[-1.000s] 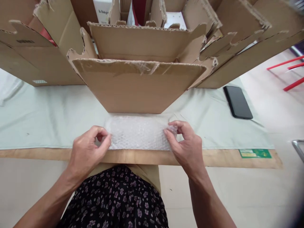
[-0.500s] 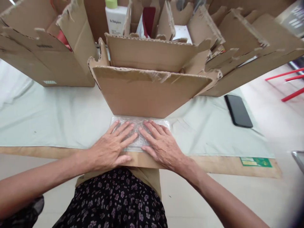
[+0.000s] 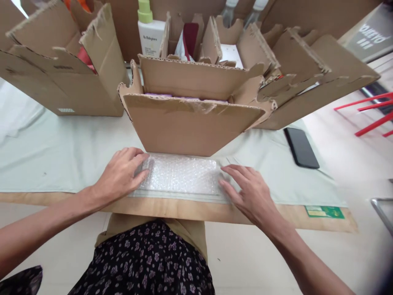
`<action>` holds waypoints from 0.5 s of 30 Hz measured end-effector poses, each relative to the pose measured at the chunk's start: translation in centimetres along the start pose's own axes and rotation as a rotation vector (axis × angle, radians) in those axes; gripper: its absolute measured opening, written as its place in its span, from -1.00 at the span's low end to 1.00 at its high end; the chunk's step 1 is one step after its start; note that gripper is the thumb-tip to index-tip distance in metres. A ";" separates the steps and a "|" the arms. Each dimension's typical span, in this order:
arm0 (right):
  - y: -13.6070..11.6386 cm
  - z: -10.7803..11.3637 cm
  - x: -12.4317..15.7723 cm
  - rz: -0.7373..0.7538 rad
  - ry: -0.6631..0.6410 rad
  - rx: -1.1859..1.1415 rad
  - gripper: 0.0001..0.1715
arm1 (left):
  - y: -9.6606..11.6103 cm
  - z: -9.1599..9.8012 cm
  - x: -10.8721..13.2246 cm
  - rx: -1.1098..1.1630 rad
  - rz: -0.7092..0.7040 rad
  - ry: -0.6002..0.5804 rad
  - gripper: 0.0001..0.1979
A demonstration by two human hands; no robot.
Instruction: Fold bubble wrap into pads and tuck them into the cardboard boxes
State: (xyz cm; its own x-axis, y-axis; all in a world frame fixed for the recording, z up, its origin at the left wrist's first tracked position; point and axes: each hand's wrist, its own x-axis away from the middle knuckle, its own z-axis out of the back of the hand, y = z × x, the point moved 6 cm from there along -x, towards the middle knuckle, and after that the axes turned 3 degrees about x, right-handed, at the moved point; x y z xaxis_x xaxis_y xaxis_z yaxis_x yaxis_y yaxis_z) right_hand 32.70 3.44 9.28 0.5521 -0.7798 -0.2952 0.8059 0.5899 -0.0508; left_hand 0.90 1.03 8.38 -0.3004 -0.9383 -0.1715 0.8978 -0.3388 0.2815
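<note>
A flat piece of clear bubble wrap lies on the pale green cloth at the table's near edge, just in front of an open cardboard box. My left hand rests on the wrap's left end, fingers curled loosely over its edge. My right hand lies flat at the wrap's right end with fingers stretched out and fingertips touching it. Neither hand lifts the wrap.
More open cardboard boxes stand at the left and right. A white bottle with a green cap stands behind. A black phone lies on the cloth to the right. A green label sits on the wooden table edge.
Both hands lay side by side on the middle of the bubble wrap; they have now slid apart to its left and right ends, leaving the wrap flat.
</note>
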 end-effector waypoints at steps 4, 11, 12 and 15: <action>-0.2 -3.4 -3.1 -0.075 -0.144 0.085 -0.60 | -1.7 -0.9 -1.3 0.005 0.198 -0.148 -0.56; -1.8 -1.5 -1.3 -0.039 0.079 -0.154 -0.78 | 0.7 -0.8 -0.8 0.219 0.122 -0.020 -0.89; -1.9 -0.8 -0.7 -0.067 0.090 -0.232 -0.80 | 1.3 -0.5 -0.1 0.263 0.091 0.037 -0.88; -2.0 0.3 0.6 -0.224 -0.017 -0.487 -0.83 | 2.1 0.2 2.1 0.419 0.103 0.121 -0.88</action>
State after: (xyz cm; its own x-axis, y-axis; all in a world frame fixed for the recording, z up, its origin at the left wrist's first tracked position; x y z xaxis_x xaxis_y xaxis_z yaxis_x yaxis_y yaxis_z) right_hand 31.47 1.74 9.55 0.3844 -0.8988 -0.2108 0.7142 0.4342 -0.5490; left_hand 2.09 -1.71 8.85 -0.1541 -0.9622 -0.2245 0.7052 -0.2662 0.6571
